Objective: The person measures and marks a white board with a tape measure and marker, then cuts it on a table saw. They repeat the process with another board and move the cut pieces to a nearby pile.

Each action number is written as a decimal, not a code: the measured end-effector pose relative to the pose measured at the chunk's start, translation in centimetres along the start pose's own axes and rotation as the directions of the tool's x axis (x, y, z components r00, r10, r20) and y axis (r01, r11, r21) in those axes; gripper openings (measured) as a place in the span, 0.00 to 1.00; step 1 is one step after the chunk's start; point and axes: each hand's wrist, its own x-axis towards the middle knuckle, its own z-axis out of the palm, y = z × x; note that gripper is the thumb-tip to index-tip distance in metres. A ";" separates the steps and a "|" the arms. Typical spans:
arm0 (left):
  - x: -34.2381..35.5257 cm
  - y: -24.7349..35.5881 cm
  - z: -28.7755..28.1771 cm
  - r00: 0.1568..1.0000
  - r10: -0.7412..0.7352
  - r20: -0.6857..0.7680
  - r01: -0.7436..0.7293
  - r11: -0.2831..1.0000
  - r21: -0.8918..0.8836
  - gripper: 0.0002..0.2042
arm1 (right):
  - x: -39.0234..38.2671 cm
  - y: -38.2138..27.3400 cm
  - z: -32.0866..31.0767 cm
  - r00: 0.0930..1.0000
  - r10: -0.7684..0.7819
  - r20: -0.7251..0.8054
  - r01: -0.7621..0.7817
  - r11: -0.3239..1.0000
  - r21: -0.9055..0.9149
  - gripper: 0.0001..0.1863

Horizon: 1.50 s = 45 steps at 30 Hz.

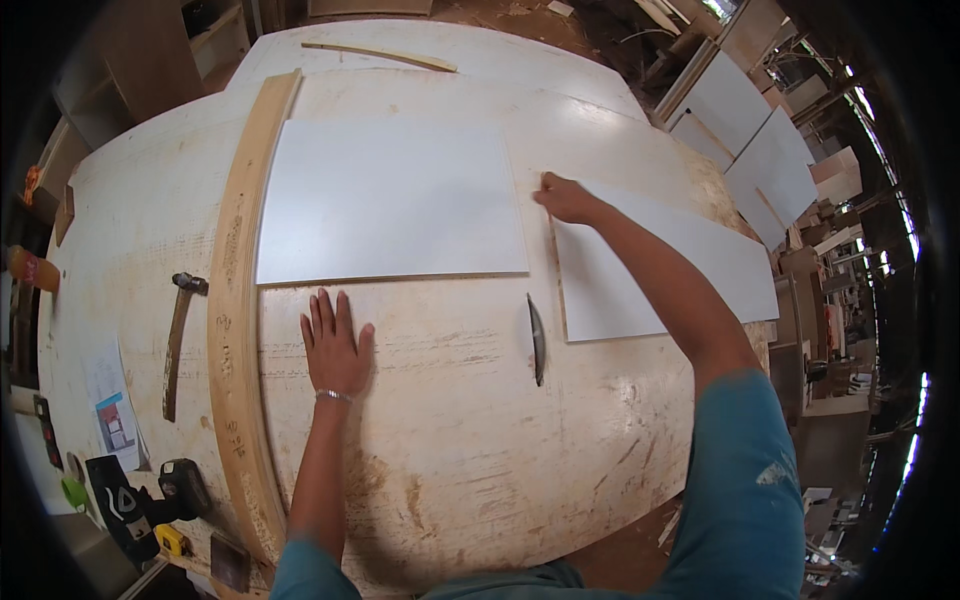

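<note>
My left hand point(338, 350) lies flat with its fingers spread on the worn white worktable point(440, 430). Its fingertips are close to the near edge of a white rectangular panel point(390, 200). Over the far left corner of a second white panel point(620, 290), my right hand point(567, 198) is closed with thumb and fingers pressed together. What it pinches, if anything, is too small to make out. My right forearm hides part of that second panel. Between the two panels, nearer me, lies a slim dark bow-shaped piece point(536, 340).
A long wooden board point(238, 250) runs along the first panel's left side. Left of it lie a hammer point(180, 340), a paper sheet point(115, 410), a cordless drill point(183, 488) and a yellow tape measure point(172, 540). A wooden strip point(380, 55) rests at the back. More white panels point(770, 170) stand at right.
</note>
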 end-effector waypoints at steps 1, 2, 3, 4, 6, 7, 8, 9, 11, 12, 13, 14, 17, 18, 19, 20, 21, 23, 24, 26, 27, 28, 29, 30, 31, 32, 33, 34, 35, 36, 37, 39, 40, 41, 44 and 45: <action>-0.8 0.2 -0.3 1.000 -0.007 0.030 0.006 1.000 0.019 0.36 | 2.0 -1.6 1.5 0.999 0.052 0.008 -0.052 0.999 0.006 0.27; -0.9 0.7 -0.8 0.999 -0.003 0.035 0.002 1.000 0.023 0.36 | 3.6 -1.9 3.6 0.994 0.106 0.022 -0.106 0.994 0.015 0.26; -0.9 1.4 -1.3 0.999 0.002 0.045 -0.003 1.000 0.028 0.37 | 4.7 -0.9 5.7 0.990 0.142 0.000 -0.141 0.990 0.027 0.28; -0.3 2.4 -1.4 0.999 0.016 0.040 -0.017 1.000 0.025 0.37 | 5.9 0.3 6.6 0.983 0.178 -0.040 -0.177 0.984 0.034 0.30; -0.2 1.3 -1.3 1.000 -0.008 -0.001 0.008 1.000 0.022 0.36 | 7.9 -3.8 6.8 0.975 0.213 0.062 -0.219 0.968 0.120 0.39; -0.4 1.3 -1.2 1.000 -0.002 -0.015 0.002 1.000 0.007 0.36 | 8.3 -4.4 6.9 0.959 0.275 0.069 -0.283 0.940 0.192 0.41; -0.3 1.7 -1.3 1.000 0.007 -0.016 -0.007 1.000 0.000 0.36 | 8.6 -4.3 6.5 0.935 0.348 0.073 -0.354 0.898 0.261 0.43; -0.2 2.0 -1.2 1.000 0.013 -0.013 -0.013 1.000 -0.009 0.36 | 8.9 -4.4 6.1 0.907 0.414 0.077 -0.415 0.849 0.327 0.45; -0.5 1.2 -1.3 0.999 -0.029 -0.022 0.029 1.000 -0.002 0.36 | 8.3 -5.7 4.1 0.970 0.183 0.162 -0.221 0.939 0.265 0.47; -0.1 1.2 -1.3 0.999 -0.033 -0.015 0.033 0.999 0.000 0.36 | 8.0 -5.0 2.9 0.965 0.249 0.079 -0.261 0.908 0.329 0.48; -0.2 1.7 -1.2 1.000 -0.021 0.007 0.021 1.000 0.000 0.36 | 7.5 -3.6 1.8 0.947 0.322 -0.007 -0.293 0.869 0.399 0.48; -0.4 2.2 -1.1 0.999 -0.009 0.031 0.009 1.000 -0.002 0.36 | 7.2 -2.5 1.1 0.814 0.557 -0.164 -0.382 0.726 0.571 0.48; -1.0 0.5 -1.0 0.998 -0.027 -0.059 0.027 1.000 -0.013 0.36 | 4.6 -6.5 -6.1 0.939 0.342 -0.029 -0.239 0.711 0.661 0.28; -0.6 2.3 -0.2 0.996 0.049 -0.074 -0.054 0.996 -0.067 0.37 | 3.6 -1.3 -8.5 0.955 0.281 -0.094 -0.114 0.640 0.760 0.24; -1.2 0.3 -0.4 0.996 -0.016 -0.088 0.012 0.999 -0.042 0.36 | 2.8 -9.6 -10.0 0.995 0.105 0.005 -0.059 0.515 0.855 0.24; -1.3 0.0 -0.5 0.995 -0.018 -0.100 0.013 0.999 -0.051 0.36 | 0.9 -13.1 -12.7 0.994 0.053 0.098 -0.111 0.562 0.820 0.26; -1.3 0.0 -0.6 0.994 -0.009 -0.111 0.001 0.998 -0.069 0.36 | -1.4 -15.8 -13.8 1.000 -0.015 0.022 -0.011 0.520 0.854 0.23; -1.4 1.1 -0.8 0.995 0.030 -0.093 -0.037 0.997 -0.069 0.35 | -4.4 -17.8 -15.9 0.998 -0.052 -0.020 0.037 0.356 0.934 0.20; -1.6 1.1 -1.1 0.994 0.052 -0.093 -0.058 0.996 -0.064 0.35 | -6.1 -18.9 -16.3 0.989 -0.059 -0.138 0.151 0.371 0.916 0.20; -2.4 -0.4 -0.8 0.999 -0.011 -0.046 -0.011 0.895 -0.446 0.32 | -10.9 -21.6 -15.8 0.922 -0.104 -0.374 0.384 0.384 0.840 0.20; -4.0 -2.1 -1.5 0.998 -0.062 -0.017 0.039 0.794 -0.607 0.31 | -15.0 -25.8 -14.0 0.853 -0.151 -0.500 0.520 0.328 0.789 0.19; -6.5 -1.7 -3.1 0.988 -0.112 0.103 0.148 0.549 -0.823 0.31 | -18.6 -27.0 -12.8 0.841 -0.064 -0.537 0.527 0.322 0.787 0.20; -9.2 -0.9 -5.2 0.968 -0.110 0.227 0.248 0.244 -0.938 0.30 | -22.9 -28.1 -11.7 0.822 -0.008 -0.569 0.538 0.337 0.773 0.21; -12.1 0.3 -7.7 0.942 -0.057 0.330 0.324 -0.086 -0.942 0.30 | -28.1 -28.9 -11.3 0.794 0.049 -0.606 0.553 0.354 0.754 0.21; -15.5 1.1 -10.2 0.938 -0.021 0.347 0.331 -0.250 -0.910 0.31 | -32.0 -28.6 -10.9 0.781 0.024 -0.624 0.580 0.342 0.739 0.23; -19.1 2.2 -12.4 0.939 0.015 0.343 0.318 -0.415 -0.852 0.31 | -35.7 -27.8 -10.7 0.764 0.028 -0.644 0.599 0.338 0.726 0.23; -22.4 3.3 -14.0 0.948 0.028 0.317 0.290 -0.482 -0.827 0.33 | -38.7 -26.2 -10.7 0.700 -0.006 -0.714 0.662 0.381 0.645 0.26; -25.0 3.8 -15.6 0.958 0.015 0.286 0.248 -0.540 -0.804 0.35 | -41.4 -25.3 -10.2 0.696 0.008 -0.718 0.673 0.341 0.656 0.28; -27.0 4.9 -17.9 0.949 -0.001 0.315 0.249 -0.608 -0.754 0.36 | -43.6 -23.0 -10.4 0.683 0.074 -0.727 0.655 0.379 0.654 0.29; -28.6 7.6 -19.7 0.939 0.045 0.342 0.279 -0.683 -0.675 0.37 | -42.8 -11.8 -12.5 0.656 0.026 -0.754 0.647 0.496 0.580 0.29; -30.2 8.9 -20.9 0.927 0.038 0.374 0.274 -0.750 -0.602 0.38 | -44.6 -10.6 -12.1 0.644 0.051 -0.763 0.660 0.468 0.588 0.29; -32.6 10.6 -22.5 0.964 0.147 0.223 0.243 -0.832 -0.499 0.41 | -49.8 -9.4 -11.3 0.623 0.073 -0.779 0.686 0.427 0.589 0.29; -33.8 11.6 -23.1 0.985 0.040 0.169 0.125 -0.838 -0.531 0.40 | -51.2 -8.1 -10.3 0.630 0.068 -0.774 0.692 0.402 0.599 0.30; -35.5 12.5 -23.6 0.990 -0.078 0.116 0.000 -0.828 -0.561 0.39 | -52.1 -7.2 -9.0 0.642 0.051 -0.765 0.701 0.367 0.612 0.30; -42.1 16.0 -24.8 0.947 -0.321 0.033 -0.260 -0.820 -0.509 0.42 | -55.3 -4.9 -5.4 0.683 -0.023 -0.730 0.704 0.288 0.649 0.30; -45.1 17.5 -25.6 0.918 -0.389 0.078 -0.301 -0.811 -0.502 0.43 | -55.5 -3.9 -3.8 0.702 -0.055 -0.710 0.698 0.253 0.670 0.31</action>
